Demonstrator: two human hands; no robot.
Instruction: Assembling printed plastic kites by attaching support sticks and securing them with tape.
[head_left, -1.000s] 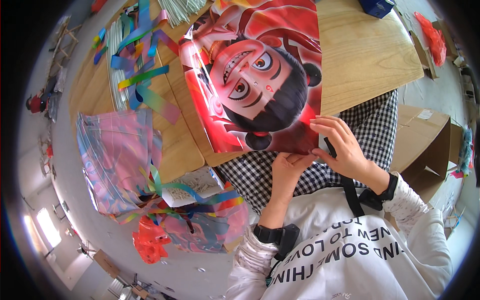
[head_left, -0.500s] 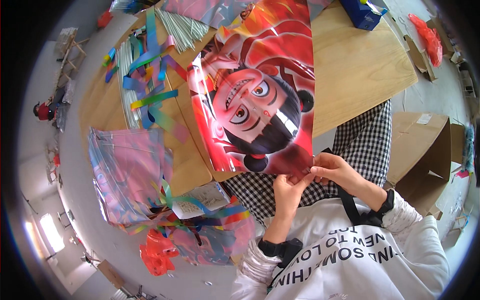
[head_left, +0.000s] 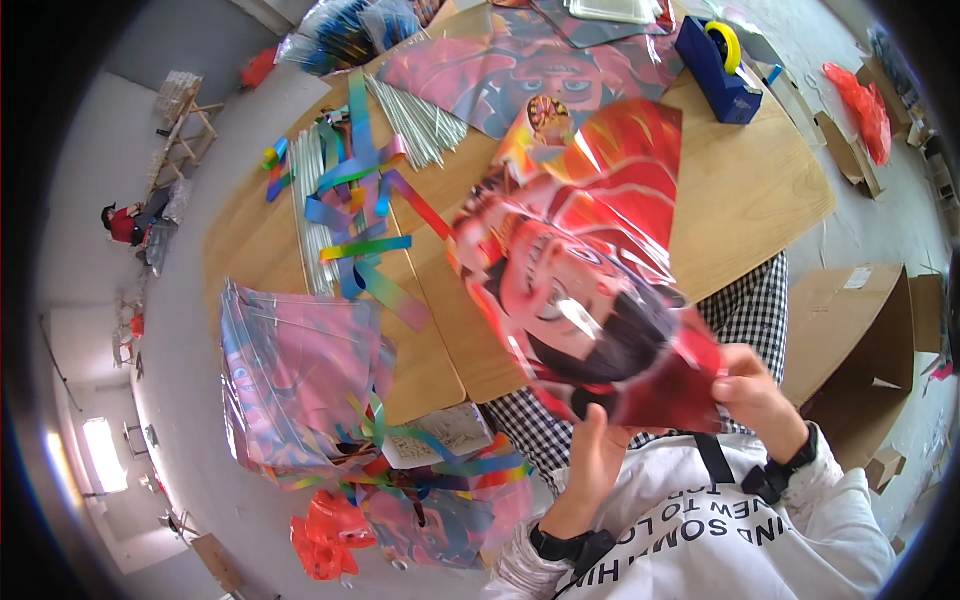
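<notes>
A glossy red printed plastic sheet [head_left: 600,300] with a cartoon character spans the space before me, bent and partly blurred, its far end over the wooden table. My right hand [head_left: 757,395] pinches its near right corner between thumb and fingers. At the near edge, my left hand [head_left: 594,462] has its thumb upright in front of the sheet and its other fingers mostly hidden behind it; the hand is closed on that edge. A rainbow ribbon [head_left: 415,203] runs up to the sheet's left side.
On the wooden table [head_left: 770,190] lie white rods [head_left: 420,120], ribbons, further printed sheets [head_left: 300,370] and a blue tape dispenser [head_left: 715,75] with yellow tape. An open box of small white pieces [head_left: 440,440] sits at the near edge. A cardboard box [head_left: 845,335] stands at right.
The sheet has swung nearer and to the right, and now bends. My hands have moved apart, the right one to the right, both lower in view. More of the far table shows.
</notes>
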